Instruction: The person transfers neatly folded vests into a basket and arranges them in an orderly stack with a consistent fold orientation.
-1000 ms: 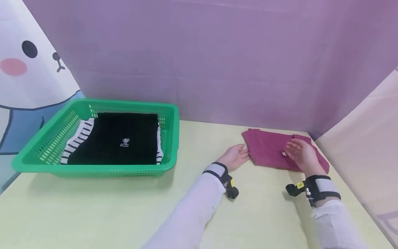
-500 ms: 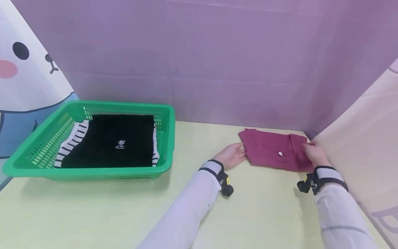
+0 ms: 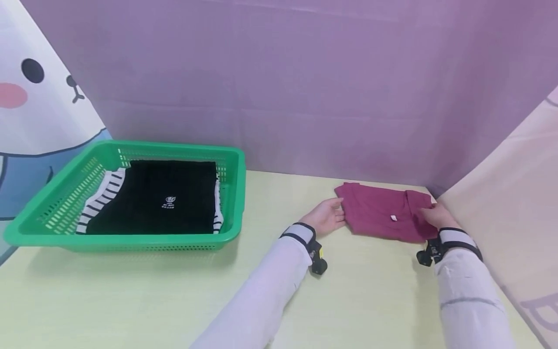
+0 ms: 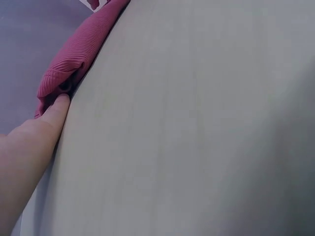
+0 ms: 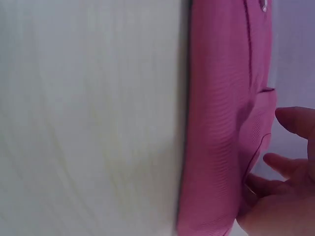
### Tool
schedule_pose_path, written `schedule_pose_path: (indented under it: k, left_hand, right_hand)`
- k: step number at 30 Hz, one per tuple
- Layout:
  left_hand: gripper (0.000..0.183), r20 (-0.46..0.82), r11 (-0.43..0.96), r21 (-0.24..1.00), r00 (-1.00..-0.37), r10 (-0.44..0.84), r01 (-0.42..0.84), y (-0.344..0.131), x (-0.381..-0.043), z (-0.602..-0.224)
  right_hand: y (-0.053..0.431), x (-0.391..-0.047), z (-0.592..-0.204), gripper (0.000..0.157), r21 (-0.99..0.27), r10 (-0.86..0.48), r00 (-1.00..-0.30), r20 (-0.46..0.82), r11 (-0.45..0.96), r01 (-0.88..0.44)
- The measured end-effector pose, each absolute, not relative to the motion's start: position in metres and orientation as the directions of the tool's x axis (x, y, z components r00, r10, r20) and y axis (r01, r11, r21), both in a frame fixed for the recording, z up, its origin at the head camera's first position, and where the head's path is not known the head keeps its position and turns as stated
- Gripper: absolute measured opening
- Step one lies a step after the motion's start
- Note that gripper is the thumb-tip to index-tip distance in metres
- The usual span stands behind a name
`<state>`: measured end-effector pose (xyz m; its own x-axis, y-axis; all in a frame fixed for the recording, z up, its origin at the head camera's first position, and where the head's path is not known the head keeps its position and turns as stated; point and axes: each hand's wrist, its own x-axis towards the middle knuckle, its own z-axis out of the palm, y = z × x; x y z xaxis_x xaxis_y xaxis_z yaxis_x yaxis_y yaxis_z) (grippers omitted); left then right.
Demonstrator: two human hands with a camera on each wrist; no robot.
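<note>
A folded maroon ribbed garment with a small white tag lies on the table at the back right. My left hand is at its left end, fingers extended; in the left wrist view a fingertip reaches into the fold at the garment's corner. Over the right end is my right hand. Seen from the right wrist, its fingers are spread and slightly bent beside the cloth, the lower ones against the garment's edge. The garment's underside is hidden.
A green plastic basket stands on the left, holding a folded black garment with a white print on top of black-and-white striped cloth. Purple curtain hangs behind the table, and a pale curtain borders the right side.
My right hand has come from above the garment out to its right end, then slightly inward over that end. The left hand stays by the left end.
</note>
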<state>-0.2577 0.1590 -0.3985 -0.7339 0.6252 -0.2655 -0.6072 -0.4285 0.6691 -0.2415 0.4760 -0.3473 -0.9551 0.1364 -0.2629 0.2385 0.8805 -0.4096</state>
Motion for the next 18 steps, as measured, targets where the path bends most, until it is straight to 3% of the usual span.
schedule_pose_path:
  k: [6,14,18]
  left_hand:
    - [0.067,-0.251,-0.439,0.669,-0.738,0.626,-0.6,0.16,-0.264,-0.394]
    - [0.065,-0.268,-0.479,0.624,-0.746,0.61,-0.617,0.17,-0.265,-0.39]
    - [0.069,-0.286,-0.511,0.59,-0.754,0.592,-0.625,0.173,-0.264,-0.388]
  right_hand:
    - [0.484,-0.245,-0.35,0.076,-0.426,0.097,-0.956,-0.277,0.879,0.213]
    - [0.482,-0.245,-0.346,0.08,-0.34,0.223,-0.94,-0.258,0.89,0.305]
    - [0.483,-0.245,-0.344,0.082,-0.333,0.219,-0.944,-0.248,0.895,0.296]
